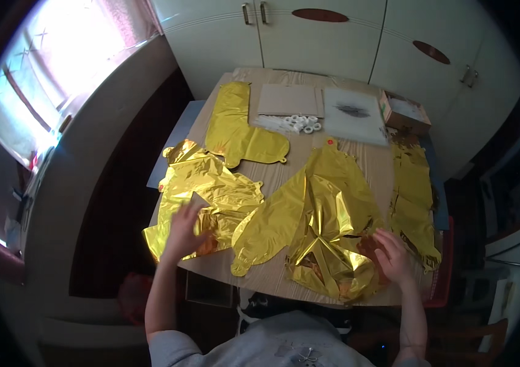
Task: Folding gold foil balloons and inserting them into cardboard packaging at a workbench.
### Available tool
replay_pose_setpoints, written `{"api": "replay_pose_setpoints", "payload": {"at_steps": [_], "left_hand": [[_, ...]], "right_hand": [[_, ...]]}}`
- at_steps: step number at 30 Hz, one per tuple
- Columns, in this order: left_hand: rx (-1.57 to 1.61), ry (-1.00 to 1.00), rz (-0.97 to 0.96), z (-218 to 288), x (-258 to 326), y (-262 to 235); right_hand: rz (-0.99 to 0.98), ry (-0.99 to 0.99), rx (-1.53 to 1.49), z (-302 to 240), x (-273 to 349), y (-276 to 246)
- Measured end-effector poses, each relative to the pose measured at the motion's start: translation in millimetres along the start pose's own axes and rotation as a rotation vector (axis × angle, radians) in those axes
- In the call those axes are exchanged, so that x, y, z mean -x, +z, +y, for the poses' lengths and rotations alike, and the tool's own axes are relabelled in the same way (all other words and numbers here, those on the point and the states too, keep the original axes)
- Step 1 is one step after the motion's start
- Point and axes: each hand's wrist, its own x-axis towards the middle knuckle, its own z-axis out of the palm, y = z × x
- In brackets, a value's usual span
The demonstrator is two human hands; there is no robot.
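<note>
Several flat gold foil balloons lie on the wooden table. My left hand (187, 231), fingers apart, is over the near part of a crumpled gold foil balloon (211, 185) at the left; whether it touches the foil I cannot tell. At the right edge of a large creased foil balloon (333, 208) in the middle is my right hand (390, 254), its fingers spread and nothing gripped. Farther back lies a smooth L-shaped foil balloon (233, 131). A long foil balloon (413, 196) stretches along the table's right side.
Toward the back of the table (284, 174) are white rolls or rings (304, 124), a grey-brown flat board (288, 100), a pale sheet with a dark smudge (353, 127) and an open box (405, 114). White cupboards (321, 40) stand behind; a window (76, 49) is at the left.
</note>
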Motion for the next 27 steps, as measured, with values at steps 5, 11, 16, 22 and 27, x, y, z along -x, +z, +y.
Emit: {"api": "replay_pose_setpoints", "payload": {"at_steps": [5,11,16,22,27], "left_hand": [[-0.1,-0.572,0.327,-128.0,74.2,-16.1],[1.507,-1.097,0.186,-182.0,132.1,8.3],[1.643,-0.869,0.324,-153.2,127.1,4.8],[1.306,-0.832,0.596,-166.7,101.6,-6.0],[1.291,-0.841,0.711,-187.6,86.0,-1.6]], "right_hand": [[-0.002,-0.045,0.026,-5.0,-15.1,-2.0],[-0.005,-0.066,0.03,-2.7,-26.1,1.5],[-0.02,-0.076,0.022,-7.8,-32.3,4.5],[-0.017,-0.054,0.012,-6.2,-27.7,9.7],[-0.026,-0.033,-0.019,-4.2,-23.7,13.9]]}}
